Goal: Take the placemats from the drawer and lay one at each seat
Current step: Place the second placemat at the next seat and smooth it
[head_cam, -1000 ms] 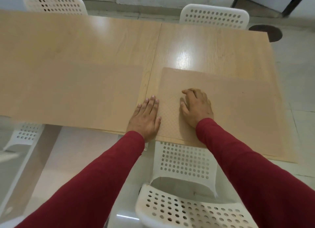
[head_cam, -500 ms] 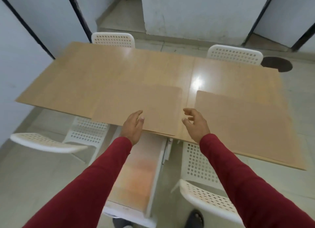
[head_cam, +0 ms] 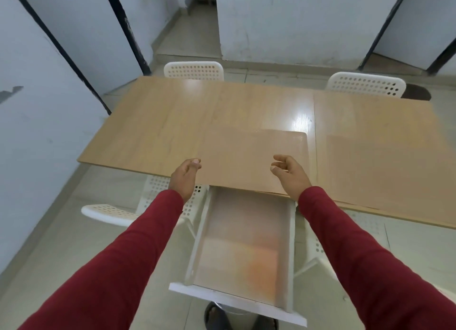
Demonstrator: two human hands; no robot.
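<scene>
Since the previous second, you lifted both hands off the right placemat (head_cam: 380, 171), which lay flat at the near right seat, and turned toward the open drawer (head_cam: 243, 250). Your left hand (head_cam: 183, 179) and right hand (head_cam: 290, 175) hung loosely open and empty, each grip holding nothing, at either side of a second placemat (head_cam: 251, 157) overhanging the worktop (head_cam: 172, 117) edge. Two seats were likely served; the far chairs (head_cam: 195, 70) remained.
</scene>
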